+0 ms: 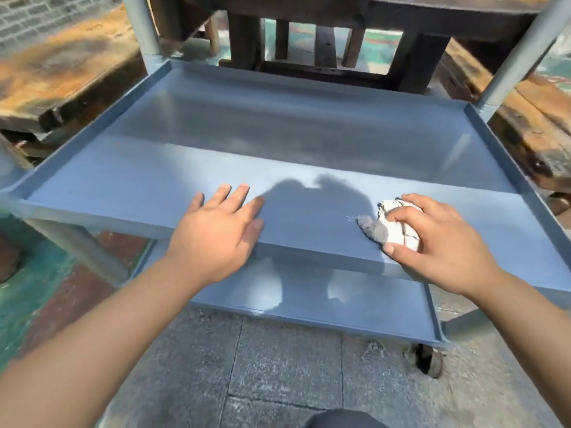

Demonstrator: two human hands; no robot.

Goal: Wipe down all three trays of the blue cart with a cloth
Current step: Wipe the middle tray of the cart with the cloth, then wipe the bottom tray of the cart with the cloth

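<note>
**Cloth on the blue tray's near edge**

The right hand (438, 239), at right of centre in the frame, grips a bunched white and grey cloth (389, 225) and presses it on the near rim of a blue cart tray (185, 168). The left hand (216, 230), left of centre, lies flat with straight fingers on the same rim, holding nothing. A lower tray (355, 310) shows below, above the paved floor (278, 366).

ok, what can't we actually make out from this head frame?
- Third tray: no third tray in head view; only the upper tray and lower tray show.
- Lower tray: far part hidden by the upper tray.
- Cloth: mostly covered by the right hand, so its full shape is unclear.
- Caster: blurred, partly under the lower tray's corner.
- Left hand: contact with the tray unclear.
</note>
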